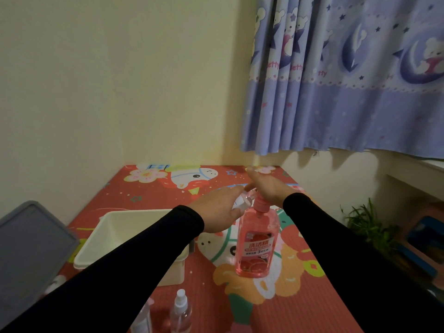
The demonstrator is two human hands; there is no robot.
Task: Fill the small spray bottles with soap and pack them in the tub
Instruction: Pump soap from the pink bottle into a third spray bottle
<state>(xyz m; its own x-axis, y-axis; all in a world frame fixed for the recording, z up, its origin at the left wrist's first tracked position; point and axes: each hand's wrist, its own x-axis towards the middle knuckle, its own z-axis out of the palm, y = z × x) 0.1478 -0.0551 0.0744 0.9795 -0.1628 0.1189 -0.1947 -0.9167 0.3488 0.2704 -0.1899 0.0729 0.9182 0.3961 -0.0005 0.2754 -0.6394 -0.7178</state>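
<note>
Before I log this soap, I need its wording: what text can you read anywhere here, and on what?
"洗洁精": large characters on the pink soap bottle label.
"3": in the smaller line beneath; the rest is too blurred to read.
"etty": repeated on the curtain, its start hidden in the folds.
Nothing else bears readable text.

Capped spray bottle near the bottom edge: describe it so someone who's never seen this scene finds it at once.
Start at the red cartoon-print mat covering the table, then find the cream tub on its left side. Just in front of the tub's near corner, at the frame's bottom edge, stands the small clear spray bottle. Unlike the tall pink soap bottle behind it, it is colourless, with a white spray top.
</note>
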